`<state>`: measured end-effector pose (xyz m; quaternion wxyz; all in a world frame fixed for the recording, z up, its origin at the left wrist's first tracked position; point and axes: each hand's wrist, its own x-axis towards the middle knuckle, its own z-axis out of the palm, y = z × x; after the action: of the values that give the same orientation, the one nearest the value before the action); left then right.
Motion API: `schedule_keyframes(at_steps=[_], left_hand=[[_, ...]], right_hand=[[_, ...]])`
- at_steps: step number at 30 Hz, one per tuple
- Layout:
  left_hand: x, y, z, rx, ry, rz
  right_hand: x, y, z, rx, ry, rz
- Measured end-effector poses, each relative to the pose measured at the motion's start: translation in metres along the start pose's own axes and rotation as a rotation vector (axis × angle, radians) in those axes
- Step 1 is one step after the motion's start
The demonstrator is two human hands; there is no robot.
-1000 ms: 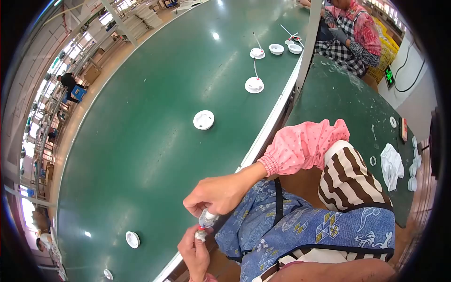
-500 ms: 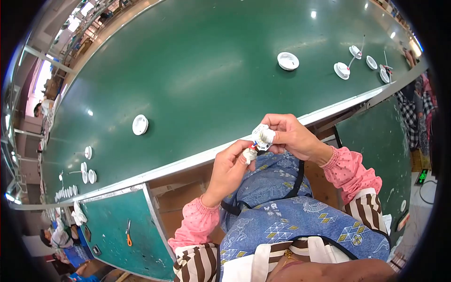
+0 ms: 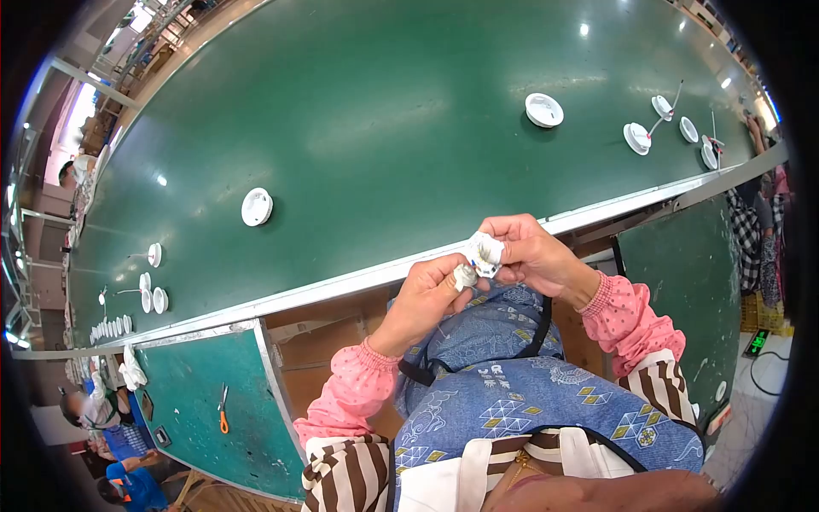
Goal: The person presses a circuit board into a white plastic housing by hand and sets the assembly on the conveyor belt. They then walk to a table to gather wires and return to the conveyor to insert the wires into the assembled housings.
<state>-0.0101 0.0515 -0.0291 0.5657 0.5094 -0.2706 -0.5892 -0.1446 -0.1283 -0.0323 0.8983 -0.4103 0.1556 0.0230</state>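
Just in front of the table edge, both my hands meet over a small white plastic fitting [image 3: 484,255]. My right hand [image 3: 537,260] grips it between thumb and fingers; white wrapping on the thumb partly covers it. A bit of blue wire [image 3: 474,264] shows at the fitting's lower left edge. My left hand [image 3: 422,294] pinches there, its thumb also wrapped in white, and its fingers hide most of the wire. Nearest on the green table [image 3: 375,145] are a round white housing [image 3: 257,206] to the left and another white housing [image 3: 544,110] to the right.
More white housings, some with cables, stand at the far left [image 3: 147,299] and far right [image 3: 637,138]. Orange-handled scissors [image 3: 223,410] and a white cloth [image 3: 131,369] lie on the lower side table [image 3: 196,427]. Other people [image 3: 141,486] sit at left; a green-lit display [image 3: 756,343] is at right.
The fitting has turned in my right hand, and the red and blue wire ends seen before are now mostly covered by my left fingers. The view has shifted slightly.
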Motion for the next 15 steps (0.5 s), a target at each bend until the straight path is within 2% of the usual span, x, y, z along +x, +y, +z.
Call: schedule_keyframes(at_steps=[1, 4, 7, 10, 13, 15], left_hand=[[-0.001, 0.001, 0.000, -0.023, 0.003, -0.005], [-0.001, -0.023, -0.001, 0.185, 0.141, 0.240], [-0.006, -0.033, -0.011, 0.654, 0.317, 0.394], [-0.012, -0.034, -0.007, 0.704, 0.421, 0.347], [-0.015, -0.038, -0.004, 0.954, 0.551, 0.448], [-0.016, -0.041, -0.006, 1.019, 0.565, 0.549]], right_hand=[[0.001, -0.001, -0.002, 0.042, -0.007, -0.023], [0.003, -0.008, -0.010, 0.105, -0.001, -0.091], [-0.001, -0.011, -0.018, 0.131, -0.019, -0.144], [-0.002, -0.012, -0.015, 0.147, -0.015, -0.151], [-0.002, -0.007, -0.017, 0.159, 0.025, -0.158], [-0.005, -0.010, -0.016, 0.131, 0.027, -0.177]])
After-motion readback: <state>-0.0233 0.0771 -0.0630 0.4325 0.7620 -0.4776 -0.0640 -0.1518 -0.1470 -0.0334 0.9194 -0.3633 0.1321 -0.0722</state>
